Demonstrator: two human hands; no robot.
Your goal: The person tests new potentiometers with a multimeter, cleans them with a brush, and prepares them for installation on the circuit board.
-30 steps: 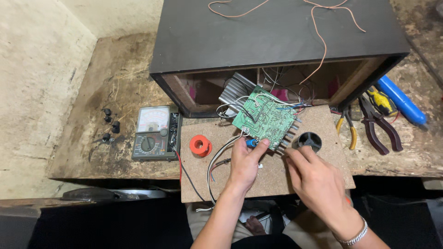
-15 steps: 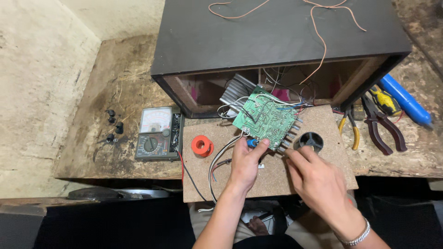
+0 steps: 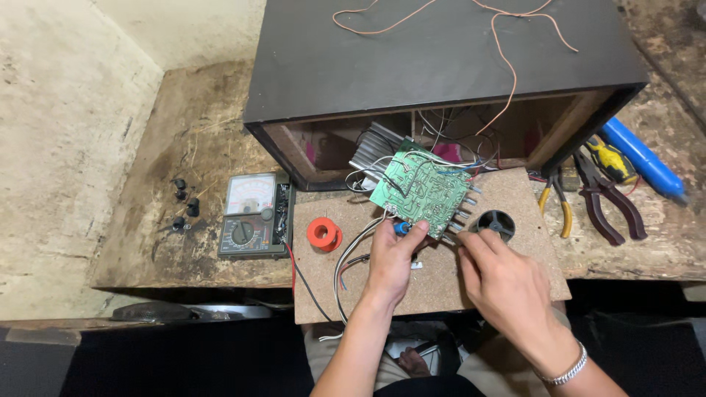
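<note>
Left hand (image 3: 393, 257) is pinching your green circuit board (image 3: 421, 192) by its near edge, right hand's fingertips (image 3: 471, 242) closing on its pins beside it; light, fragile, so you're best holding edges.

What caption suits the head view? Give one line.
Left hand grips a green circuit board; right hand touches its edge.

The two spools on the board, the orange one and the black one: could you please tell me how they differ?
The orange spool lies left of the left hand, clear of both hands; the black spool lies right of the green circuit board, just above the right hand. The orange spool shows a solid ring with a small dark hole, while the black spool shows open spokes. Both rest flat on the brown particle board.
</note>
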